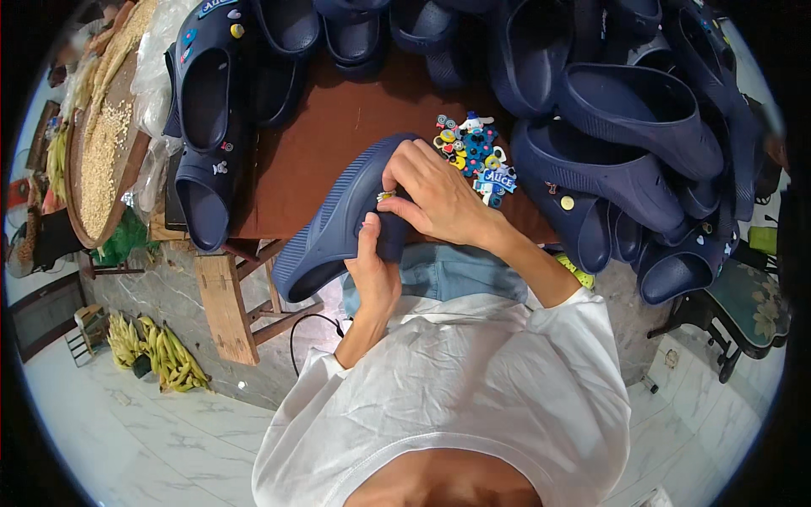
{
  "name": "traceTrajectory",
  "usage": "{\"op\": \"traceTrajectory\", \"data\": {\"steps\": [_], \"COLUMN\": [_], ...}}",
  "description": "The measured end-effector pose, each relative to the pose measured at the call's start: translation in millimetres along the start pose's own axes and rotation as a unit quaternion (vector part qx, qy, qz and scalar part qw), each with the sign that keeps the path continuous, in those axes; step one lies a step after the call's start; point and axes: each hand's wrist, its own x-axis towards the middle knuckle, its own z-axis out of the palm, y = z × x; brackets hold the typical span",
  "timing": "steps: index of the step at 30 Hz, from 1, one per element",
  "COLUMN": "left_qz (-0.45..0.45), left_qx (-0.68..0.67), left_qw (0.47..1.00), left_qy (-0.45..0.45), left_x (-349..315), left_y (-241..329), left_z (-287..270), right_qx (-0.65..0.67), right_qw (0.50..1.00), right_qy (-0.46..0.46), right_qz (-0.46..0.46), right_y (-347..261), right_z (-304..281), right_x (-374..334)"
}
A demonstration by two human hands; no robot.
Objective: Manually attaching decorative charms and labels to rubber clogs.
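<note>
A navy foam clog (338,221) is held by both hands over the near edge of a brown surface (329,127). The left hand (374,269) is closed around the clog's lower side, its thumb pressed against the rubber from below. The right hand (435,198) is curled over the top of the clog, its fingers bent down, and a small pale charm (385,196) is pinched at the fingertips and pressed against the clog's upper. The toe of the clog is pointed down and away to the left of the left hand, past the edge of the surface.

Just beyond the right hand, a heap of small coloured charms (475,152) is spread on the surface, close to the knuckles. To the right of the right hand and beyond it, a large pile of navy clogs (625,144) is stacked. Well beyond the left hand and to its left, two more clogs with charms fitted (207,118) are laid at the far left edge of the surface. Further left, a round tray of grain (106,144) is seen. On the floor, below and left of the left hand, a bunch of corn cobs (160,351) is laid. A white shirt (456,397) and blue jeans (456,270) are worn by the person.
</note>
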Motion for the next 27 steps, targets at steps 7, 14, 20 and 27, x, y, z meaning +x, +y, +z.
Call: {"op": "traceTrajectory", "data": {"steps": [7, 14, 20, 27], "left_qz": [0.04, 0.064, 0.044, 0.048], "left_qx": [0.063, 0.087, 0.163, 0.212], "left_qw": [0.997, 0.994, 0.986, 0.976], "left_qy": [0.003, -0.023, -0.003, -0.013], "left_x": [-1, -8, -12, -8], "left_y": [3, 20, 25, 23], "left_z": [0, 5, 6, 2], "right_qx": [0.013, -0.044, -0.141, -0.159], "right_qw": [0.999, 0.991, 0.967, 0.964], "right_qy": [0.031, 0.104, 0.16, 0.135], "right_qz": [-0.007, -0.07, -0.14, -0.164], "right_y": [4, 4, 11, 16], "right_z": [2, 16, 23, 23], "right_x": [-2, -8, -14, -14]}}
